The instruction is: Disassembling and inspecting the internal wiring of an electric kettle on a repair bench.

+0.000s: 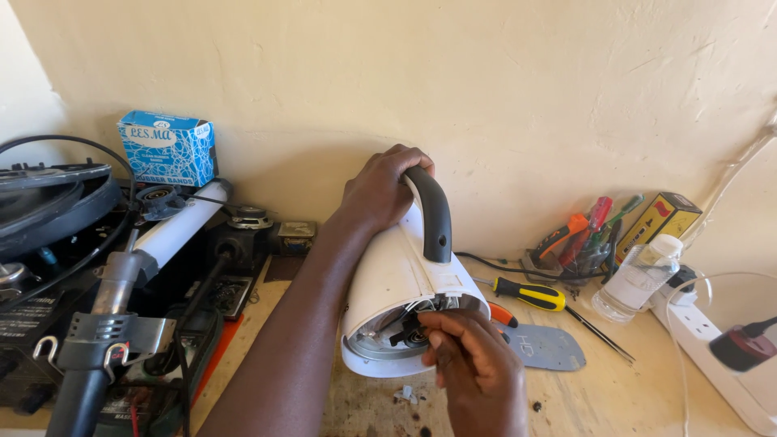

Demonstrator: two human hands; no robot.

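Your left hand grips the kettle at its black handle, kettle tipped on its side mid-bench, open base toward you. Your right hand pinches a small black part inside the base. Screwdriver lies just right.

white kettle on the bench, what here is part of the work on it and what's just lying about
In hand: white kettle, tipped over, left hand at its black handle, right hand at the open base.

Lying about: yellow screwdriver, clear bottle, blue box, grey plate, power strip.
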